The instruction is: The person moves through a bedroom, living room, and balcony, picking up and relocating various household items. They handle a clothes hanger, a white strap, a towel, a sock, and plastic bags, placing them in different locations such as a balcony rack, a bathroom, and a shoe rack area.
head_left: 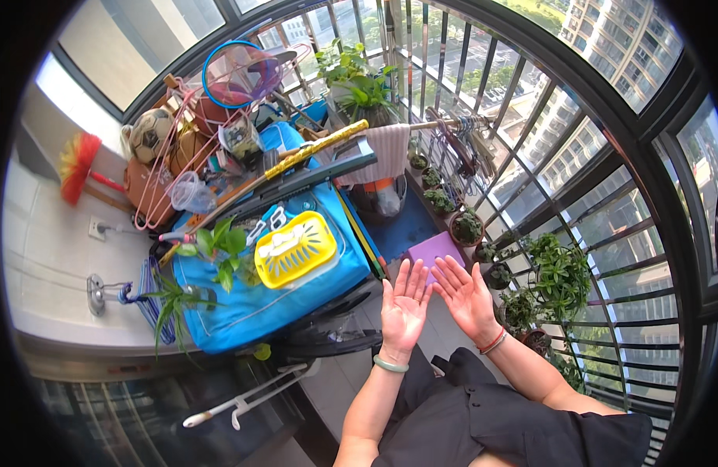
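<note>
2 Bare Palms Faced Up

The left hand and right hand were side by side, all fingers extended and released. The purple block showed just beyond the fingertips, near the blue mat.

Open air above the fingers, purple box low ahead, blue bag blocking leftward — potted plants rightward

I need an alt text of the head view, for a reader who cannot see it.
A person's left hand and right hand are open, empty and palms up on a cluttered balcony. A yellow slotted tray rests on a blue cover at left; potted plants are at right.
</note>
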`<state>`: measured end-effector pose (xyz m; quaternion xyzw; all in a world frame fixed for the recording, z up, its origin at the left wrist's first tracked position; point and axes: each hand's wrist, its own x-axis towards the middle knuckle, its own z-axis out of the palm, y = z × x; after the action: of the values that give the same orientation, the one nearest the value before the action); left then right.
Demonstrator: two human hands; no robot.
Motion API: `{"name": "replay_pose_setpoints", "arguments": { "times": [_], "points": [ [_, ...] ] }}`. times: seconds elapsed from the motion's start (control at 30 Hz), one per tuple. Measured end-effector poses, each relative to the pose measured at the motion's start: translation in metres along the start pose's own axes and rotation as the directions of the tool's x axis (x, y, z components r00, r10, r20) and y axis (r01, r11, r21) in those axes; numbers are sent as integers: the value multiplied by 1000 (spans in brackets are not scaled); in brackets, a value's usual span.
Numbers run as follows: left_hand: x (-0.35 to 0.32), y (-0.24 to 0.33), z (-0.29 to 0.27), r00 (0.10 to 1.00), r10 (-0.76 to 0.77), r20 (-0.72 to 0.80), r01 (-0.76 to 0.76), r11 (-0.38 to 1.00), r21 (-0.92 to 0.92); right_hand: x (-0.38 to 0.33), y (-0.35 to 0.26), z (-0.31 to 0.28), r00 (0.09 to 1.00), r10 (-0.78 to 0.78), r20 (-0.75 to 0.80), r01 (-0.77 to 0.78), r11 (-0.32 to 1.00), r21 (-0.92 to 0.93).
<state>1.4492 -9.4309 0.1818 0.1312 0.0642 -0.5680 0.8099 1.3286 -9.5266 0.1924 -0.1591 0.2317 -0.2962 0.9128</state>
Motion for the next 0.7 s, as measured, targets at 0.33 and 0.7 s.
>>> {"name": "replay_pose_setpoints", "arguments": {
  "times": [0.33, 0.7],
  "points": [
    [-241, -41, -29, 948, 296, -113, -306, 949, -79, -169, 81, 4, 941, 308, 141, -293, 949, -117],
    [-465, -27, -61, 642, 728, -239, -765, 629, -137, -279, 229, 68, 665, 699, 263, -581, 706, -405]
  ]
}}
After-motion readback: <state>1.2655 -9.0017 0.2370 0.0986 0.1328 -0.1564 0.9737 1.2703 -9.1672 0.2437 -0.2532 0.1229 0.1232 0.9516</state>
